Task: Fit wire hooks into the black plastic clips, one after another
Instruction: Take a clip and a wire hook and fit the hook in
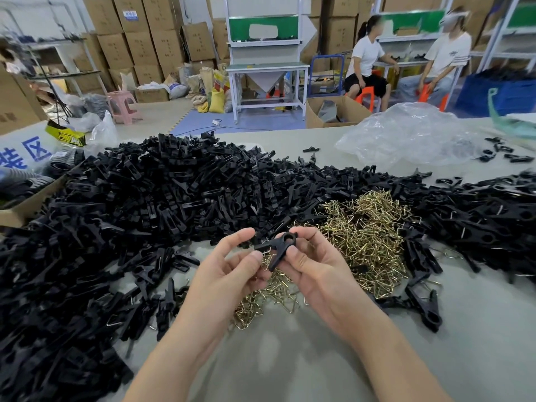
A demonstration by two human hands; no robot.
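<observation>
Far left: a cardboard box (20,208) sits at the table edge, against the heap.

Left to centre: a big loose heap of black plastic clips (139,198) is piled deep on the grey table (290,361) and runs from the near left corner to the far middle.

Centre, above the bare table: the left hand (229,271) is palm-up, with forefinger and thumb curled toward each other. The other fingers are loosely bent underneath.

One black clip (279,247) is held in the air between both hands. Its left arm lies in the gap between the left thumb tip and forefinger tip and seems lightly pinched there. Its ring end points up and right, and a second leg slants down toward the left thumb.

The right hand (316,268) pinches the clip just under the ring, with the thumb in front and the forefinger hooked over from behind. Its remaining fingers are curled in.

Brass wire shows directly behind the clip. I cannot tell whether either hand holds a hook.

Centre right: a pile of wire hooks (365,233) lies on the table, spreading under and beyond the hands.

Right: more black clips (490,221), some with wire showing. Behind them is a crumpled clear plastic bag (406,137).
</observation>
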